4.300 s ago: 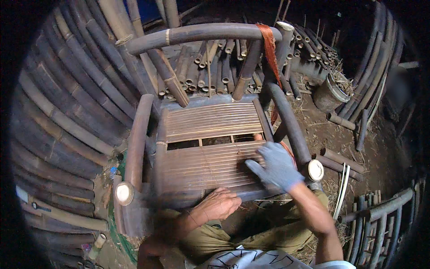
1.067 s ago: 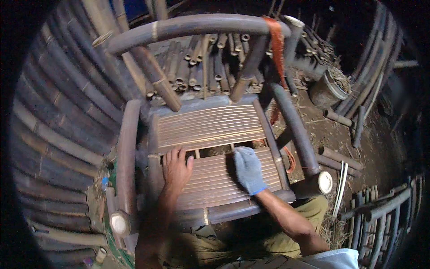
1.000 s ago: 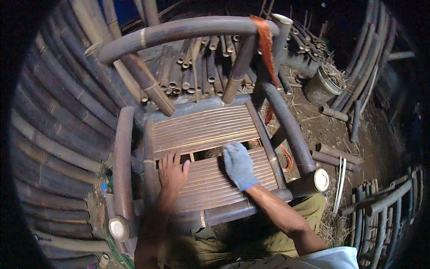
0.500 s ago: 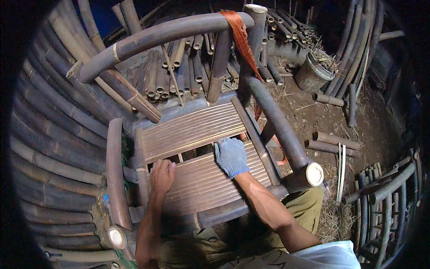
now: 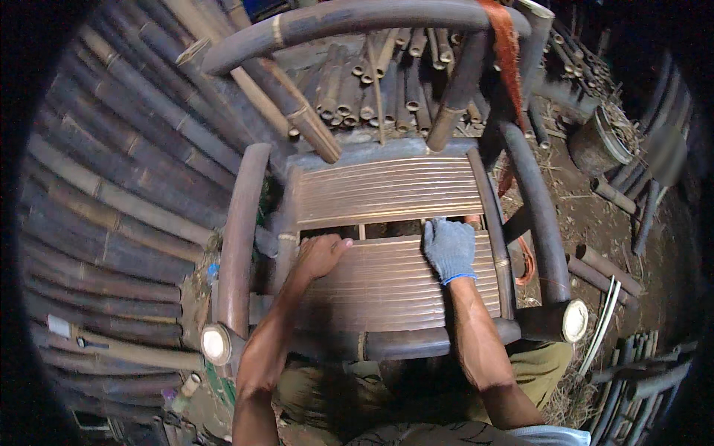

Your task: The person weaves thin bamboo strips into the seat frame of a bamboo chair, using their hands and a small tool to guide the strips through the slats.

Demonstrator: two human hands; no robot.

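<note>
A dark bamboo chair (image 5: 405, 344) stands before me, its seat made of thin split-bamboo slats (image 5: 379, 286). An open gap (image 5: 394, 230) runs across the seat between the rear and front slats. My bare left hand (image 5: 321, 256) rests at the left of the front group, fingers bent over the slat bordering the gap. Toward the right end of the same slat, my right hand (image 5: 450, 249), in a grey knit glove with a blue cuff, is closed over the edge. Its fingertips are partly hidden in the gap.
Orange strapping (image 5: 504, 63) hangs from the chair's curved back rail (image 5: 364, 26). Dark bamboo poles (image 5: 111, 186) line the left side, and cut bamboo tubes (image 5: 394, 89) are stacked behind. A bucket of shavings (image 5: 599, 145) and loose bamboo pieces (image 5: 606, 271) lie to the right.
The view has shifted, so the chair appears farther right and slightly higher. My left hand has turned and slid inward along the slat. The right hand stays at the gap's edge.
</note>
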